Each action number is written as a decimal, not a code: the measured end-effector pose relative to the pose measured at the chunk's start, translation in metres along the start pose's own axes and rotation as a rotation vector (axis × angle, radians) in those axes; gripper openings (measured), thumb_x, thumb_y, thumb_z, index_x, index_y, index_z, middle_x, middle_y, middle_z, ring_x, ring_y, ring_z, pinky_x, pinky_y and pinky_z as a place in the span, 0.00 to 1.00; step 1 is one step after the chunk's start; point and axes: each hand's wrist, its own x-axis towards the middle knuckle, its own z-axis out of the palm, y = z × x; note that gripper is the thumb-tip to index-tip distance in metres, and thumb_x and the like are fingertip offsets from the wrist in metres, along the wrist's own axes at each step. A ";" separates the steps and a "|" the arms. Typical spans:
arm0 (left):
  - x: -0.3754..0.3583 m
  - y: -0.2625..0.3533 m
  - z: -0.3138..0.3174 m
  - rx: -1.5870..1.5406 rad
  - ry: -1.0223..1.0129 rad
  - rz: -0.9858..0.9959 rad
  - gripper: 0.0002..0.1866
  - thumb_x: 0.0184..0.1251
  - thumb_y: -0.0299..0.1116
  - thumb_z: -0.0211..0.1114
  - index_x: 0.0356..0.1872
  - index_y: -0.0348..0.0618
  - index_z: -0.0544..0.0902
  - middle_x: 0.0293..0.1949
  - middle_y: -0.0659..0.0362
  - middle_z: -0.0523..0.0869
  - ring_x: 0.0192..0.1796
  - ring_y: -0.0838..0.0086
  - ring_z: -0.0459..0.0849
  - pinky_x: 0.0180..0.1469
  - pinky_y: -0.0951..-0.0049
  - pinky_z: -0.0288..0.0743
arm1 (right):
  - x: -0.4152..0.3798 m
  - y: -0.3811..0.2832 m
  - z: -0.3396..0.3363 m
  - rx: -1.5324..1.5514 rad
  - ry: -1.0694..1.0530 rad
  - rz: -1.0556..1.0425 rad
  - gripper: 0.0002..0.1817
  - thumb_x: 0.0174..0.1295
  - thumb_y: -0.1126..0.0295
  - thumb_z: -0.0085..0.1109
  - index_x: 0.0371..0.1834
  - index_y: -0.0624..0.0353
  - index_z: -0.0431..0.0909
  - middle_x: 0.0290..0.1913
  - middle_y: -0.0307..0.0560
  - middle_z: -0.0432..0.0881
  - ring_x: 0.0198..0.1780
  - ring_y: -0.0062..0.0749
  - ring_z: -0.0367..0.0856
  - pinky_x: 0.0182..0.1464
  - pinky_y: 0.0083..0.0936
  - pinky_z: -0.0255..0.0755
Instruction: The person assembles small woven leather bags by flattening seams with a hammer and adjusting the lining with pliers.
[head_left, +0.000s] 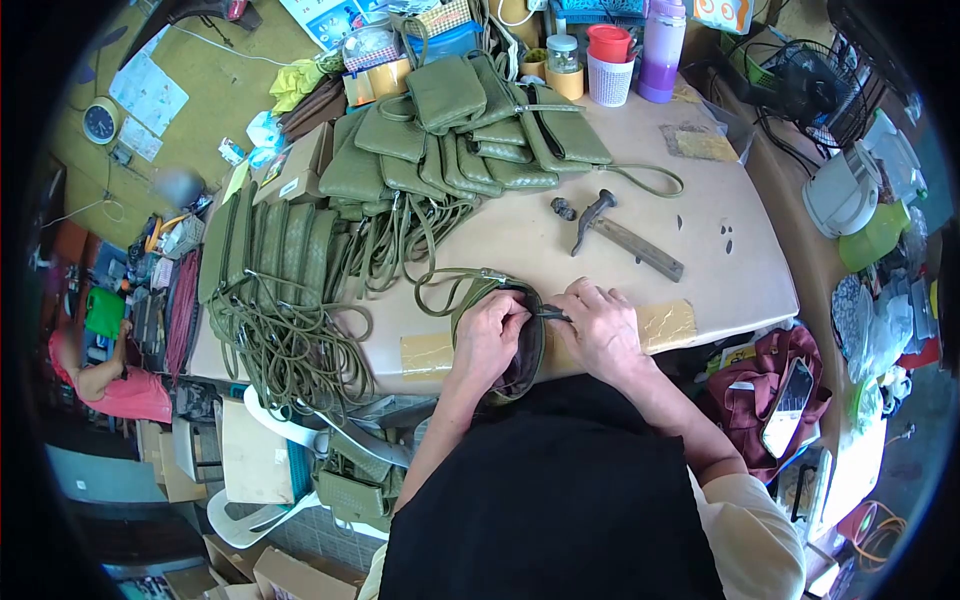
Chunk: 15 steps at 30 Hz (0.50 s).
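Note:
An olive green pouch (522, 368) lies in front of me at the table's near edge, its mouth spread so the dark lining shows. My left hand (486, 340) is closed, pinching the pouch at its opening. Fingers of my right hand (606, 328) are curled around a slim dark piece (552, 313) that reaches to the pouch's mouth; I cannot tell what kind of thing it is. A thin green strap (425, 292) loops out from the pouch's far left end. Beyond my right hand a hammer (635, 248) with a wooden handle lies on the tabletop.
A heap of green pouches (450, 150) covers the back of the table (735, 270). More pouches (275, 240) stand in a row at left, straps (300, 350) tangled over the edge. Cups and a purple bottle (660, 55) stand behind. Another person (115, 385) is far left.

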 end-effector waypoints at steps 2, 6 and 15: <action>0.000 0.001 0.000 -0.001 0.011 0.007 0.03 0.56 0.21 0.68 0.31 0.33 0.82 0.40 0.52 0.87 0.39 0.62 0.87 0.43 0.68 0.79 | 0.002 0.000 0.003 -0.038 -0.014 -0.008 0.13 0.52 0.67 0.68 0.41 0.54 0.81 0.39 0.45 0.78 0.38 0.38 0.82 0.40 0.36 0.74; 0.000 0.002 -0.001 -0.008 0.005 0.021 0.03 0.56 0.21 0.67 0.32 0.33 0.83 0.40 0.52 0.87 0.39 0.62 0.87 0.43 0.69 0.79 | 0.003 0.001 0.011 -0.081 -0.072 0.000 0.13 0.52 0.68 0.68 0.41 0.55 0.81 0.39 0.45 0.77 0.35 0.39 0.82 0.38 0.35 0.75; -0.075 0.005 -0.091 -0.097 0.509 -0.195 0.08 0.61 0.19 0.65 0.25 0.36 0.75 0.23 0.63 0.76 0.19 0.85 0.69 0.21 0.81 0.62 | -0.008 0.039 0.002 0.409 0.121 0.319 0.16 0.54 0.69 0.68 0.45 0.65 0.80 0.39 0.53 0.81 0.41 0.47 0.83 0.48 0.36 0.76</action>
